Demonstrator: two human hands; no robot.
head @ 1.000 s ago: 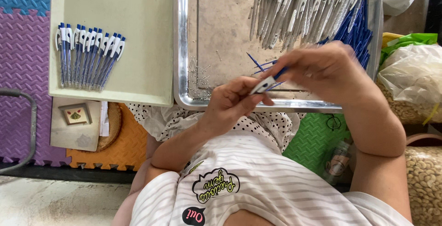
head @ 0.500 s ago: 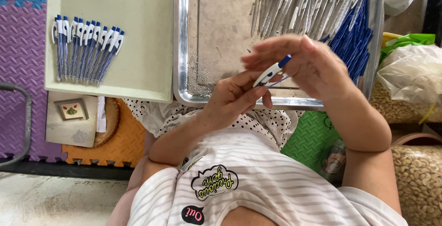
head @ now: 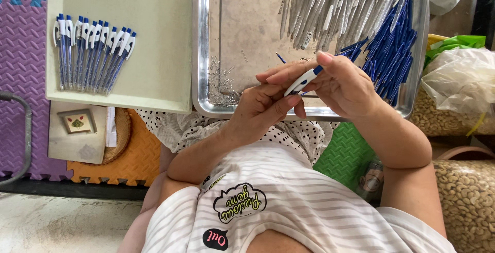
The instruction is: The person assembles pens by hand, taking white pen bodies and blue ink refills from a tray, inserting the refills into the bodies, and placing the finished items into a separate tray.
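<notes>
Head view, looking straight down. Both hands raised together over the near rim of a metal tray (head: 202,52). Left hand (head: 260,110) curled around the lower end of a white-and-blue pen (head: 303,80), fingers closed on it. Right hand (head: 340,85) clamped on the same pen from above, thumb and forefinger pinching near the blue tip, the pen tilted up to the right between the two hands. Possibly a thin blue refill poking out behind the right fingers, too small to tell for sure.

Inside the tray, a heap of white pen barrels (head: 335,5) along the far side, and a pile of dark blue pen parts (head: 392,52) at the right edge, just beside the right hand. Small springs (head: 224,80) scattered on the tray floor near the left hand.

Left of the tray, touching it, a pale flat tray (head: 154,26) bearing a neat row of finished blue-and-white pens (head: 93,52), well apart from the hands.

Below, foam floor mats (head: 20,67) in purple, orange and green. At far right, a clear bag of nuts (head: 464,201).
</notes>
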